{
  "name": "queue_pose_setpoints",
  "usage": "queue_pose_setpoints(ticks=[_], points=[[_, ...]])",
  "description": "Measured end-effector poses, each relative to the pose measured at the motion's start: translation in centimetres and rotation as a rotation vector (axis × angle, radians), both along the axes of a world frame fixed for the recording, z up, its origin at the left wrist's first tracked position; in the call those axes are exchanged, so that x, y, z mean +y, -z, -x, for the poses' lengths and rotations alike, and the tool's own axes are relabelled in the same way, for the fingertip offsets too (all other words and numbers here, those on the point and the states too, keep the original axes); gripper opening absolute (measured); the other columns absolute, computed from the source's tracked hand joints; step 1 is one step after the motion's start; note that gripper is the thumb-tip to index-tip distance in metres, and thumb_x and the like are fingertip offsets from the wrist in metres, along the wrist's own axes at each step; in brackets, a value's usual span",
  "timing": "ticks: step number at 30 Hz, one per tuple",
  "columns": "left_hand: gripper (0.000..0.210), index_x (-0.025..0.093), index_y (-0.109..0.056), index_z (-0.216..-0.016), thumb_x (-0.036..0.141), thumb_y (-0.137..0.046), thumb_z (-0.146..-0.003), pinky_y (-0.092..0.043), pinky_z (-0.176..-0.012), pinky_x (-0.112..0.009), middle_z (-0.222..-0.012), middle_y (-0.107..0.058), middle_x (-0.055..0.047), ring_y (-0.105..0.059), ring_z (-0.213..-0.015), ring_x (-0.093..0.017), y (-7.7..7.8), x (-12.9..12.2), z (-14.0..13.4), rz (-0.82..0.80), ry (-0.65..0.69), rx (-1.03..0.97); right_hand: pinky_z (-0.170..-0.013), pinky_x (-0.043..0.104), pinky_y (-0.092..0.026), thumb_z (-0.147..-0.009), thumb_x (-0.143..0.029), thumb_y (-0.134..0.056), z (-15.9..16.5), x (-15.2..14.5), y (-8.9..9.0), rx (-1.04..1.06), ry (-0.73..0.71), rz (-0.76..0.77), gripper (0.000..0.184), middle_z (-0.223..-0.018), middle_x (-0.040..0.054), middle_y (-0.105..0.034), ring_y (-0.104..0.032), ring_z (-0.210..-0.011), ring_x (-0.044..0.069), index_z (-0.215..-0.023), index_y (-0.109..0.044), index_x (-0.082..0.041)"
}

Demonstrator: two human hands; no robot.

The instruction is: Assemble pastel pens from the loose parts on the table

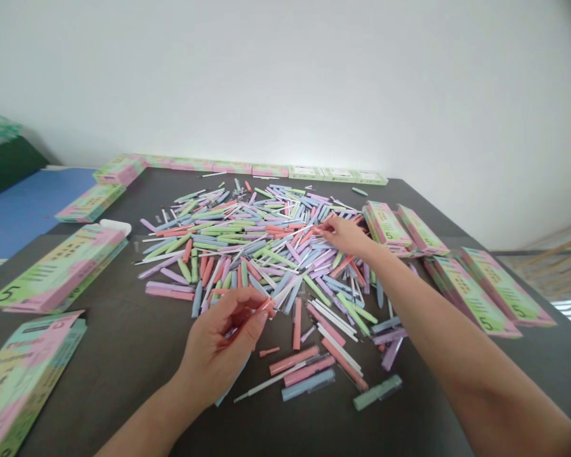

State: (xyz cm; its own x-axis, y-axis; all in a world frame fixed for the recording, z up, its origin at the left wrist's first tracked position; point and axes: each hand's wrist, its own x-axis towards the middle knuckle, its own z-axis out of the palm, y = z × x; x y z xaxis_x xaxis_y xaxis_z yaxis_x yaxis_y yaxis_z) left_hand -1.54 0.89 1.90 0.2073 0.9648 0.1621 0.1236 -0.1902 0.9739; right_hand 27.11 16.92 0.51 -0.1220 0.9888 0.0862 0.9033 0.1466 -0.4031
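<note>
My left hand (231, 333) is closed in a pinch in front of the pile. At its fingertips shows a small coral pen part (268, 306), and the end of a light blue pen part (231, 384) sticks out under the palm. White pen refills (285, 290) lie just beyond the fingertips; whether any is held is unclear. Farther off, my right hand (342, 235) reaches into the pile of pen parts (238, 235), its fingers pinched together over coral pieces. What they grip is hidden. The pile mixes green, purple, blue and coral barrels with white refills.
Near me lie loose capped pen pieces, one a green barrel (377, 392). Printed pen boxes (59, 266) line the left, more boxes (507, 285) stand on the right, and a row of boxes (271, 170) runs along the back by the wall. A blue surface (23, 209) adjoins at left.
</note>
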Motion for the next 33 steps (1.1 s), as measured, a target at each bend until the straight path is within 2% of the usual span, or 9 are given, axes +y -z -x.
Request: queue_pose_setpoints(ticks=[4,6,9,11,18,22,25,30,33], points=[[0.011,0.02,-0.062,-0.099,0.019,-0.057,-0.089,-0.043,-0.047,-0.016,-0.084,-0.068,0.0,-0.052,-0.051,-0.005,0.4,0.1,0.4,-0.022,0.072,-0.023,-0.081,0.027,-0.049,-0.099,-0.036,-0.037,1.2,-4.3,-1.9,0.27,-0.031,-0.052,0.029,-0.096,0.0066,-0.071,-0.066,-0.088,0.016,-0.095,-0.058,-0.017],[0.011,0.019,-0.062,-0.1,0.02,-0.057,-0.09,-0.043,-0.046,-0.016,-0.084,-0.068,-0.001,-0.052,-0.051,-0.005,0.4,0.1,0.5,-0.016,0.106,-0.038,-0.085,0.027,-0.049,-0.094,-0.036,-0.051,2.1,-6.8,-2.7,0.798,-0.094,-0.048,0.02,-0.095,0.0059,-0.071,-0.066,-0.091,0.016,-0.087,-0.058,-0.018],[0.011,0.019,-0.062,-0.099,0.023,-0.059,-0.09,-0.043,-0.046,-0.016,-0.083,-0.068,-0.001,-0.052,-0.05,-0.006,0.0,0.0,0.4,0.011,0.112,-0.071,-0.076,0.023,-0.052,-0.09,-0.034,-0.06,3.4,-10.4,-3.6,1.282,-0.111,0.167,0.015,-0.088,0.0031,-0.071,-0.068,-0.082,0.013,-0.092,-0.063,-0.02],[0.012,0.018,-0.063,-0.098,0.025,-0.06,-0.089,-0.043,-0.046,-0.017,-0.082,-0.068,-0.002,-0.052,-0.049,-0.006,-0.3,-0.1,0.3,0.026,0.107,-0.095,-0.062,0.021,-0.052,-0.088,-0.034,-0.064,4.3,-12.3,-4.1,1.441,-0.11,0.312,0.014,-0.086,0.0021,-0.071,-0.067,-0.071,0.012,-0.092,-0.063,-0.021],[0.012,0.02,-0.064,-0.099,0.024,-0.062,-0.089,-0.042,-0.044,-0.016,-0.08,-0.07,-0.001,-0.051,-0.046,-0.005,-0.3,-0.2,0.6,0.068,0.141,-0.196,-0.042,0.018,-0.04,-0.084,-0.032,-0.068,6.6,-15.6,-4.9,1.579,-0.151,0.413,0.015,-0.07,0.0005,-0.065,-0.053,-0.047,0.007,-0.084,-0.065,-0.017],[0.011,0.02,-0.065,-0.098,0.025,-0.062,-0.089,-0.039,-0.04,-0.016,-0.078,-0.07,-0.002,-0.048,-0.043,-0.005,-0.2,-0.3,0.7,0.078,0.17,-0.176,-0.04,0.018,-0.032,-0.077,-0.027,-0.074,7.3,-16.1,-4.2,1.609,-0.103,0.275,0.012,-0.06,-0.0028,-0.059,-0.04,-0.044,0.006,-0.085,-0.069,-0.02],[0.011,0.019,-0.067,-0.097,0.023,-0.062,-0.088,-0.039,-0.039,-0.016,-0.081,-0.071,-0.003,-0.049,-0.043,-0.005,-0.3,-0.3,0.8,0.056,0.181,-0.124,-0.04,0.021,-0.03,-0.073,-0.027,-0.077,7.1,-16.3,-3.5,1.597,-0.059,0.146,0.014,-0.065,-0.0013,-0.062,-0.038,-0.045,0.007,-0.084,-0.07,-0.022],[0.013,0.019,-0.069,-0.097,0.018,-0.062,-0.086,-0.056,-0.061,-0.022,-0.079,-0.071,-0.005,-0.068,-0.07,-0.015,-0.6,-0.4,0.8,0.02,0.191,-0.088,-0.041,0.025,-0.031,-0.072,-0.032,-0.079,5.9,-16.8,-2.9,1.49,-0.038,0.012,0.016,-0.062,0.0,-0.061,-0.041,-0.045,0.01,-0.084,-0.072,-0.024],[0.013,0.019,-0.069,-0.096,0.016,-0.062,-0.085,-0.057,-0.064,-0.022,-0.078,-0.071,-0.005,-0.069,-0.071,-0.016,-0.6,-0.4,0.7,0.013,0.208,-0.086,-0.042,0.025,-0.032,-0.074,-0.03,-0.078,5.3,-17.1,-2.8,1.446,-0.072,-0.011,0.014,-0.062,0.0005,-0.062,-0.043,-0.046,0.01,-0.086,-0.073,-0.025]])
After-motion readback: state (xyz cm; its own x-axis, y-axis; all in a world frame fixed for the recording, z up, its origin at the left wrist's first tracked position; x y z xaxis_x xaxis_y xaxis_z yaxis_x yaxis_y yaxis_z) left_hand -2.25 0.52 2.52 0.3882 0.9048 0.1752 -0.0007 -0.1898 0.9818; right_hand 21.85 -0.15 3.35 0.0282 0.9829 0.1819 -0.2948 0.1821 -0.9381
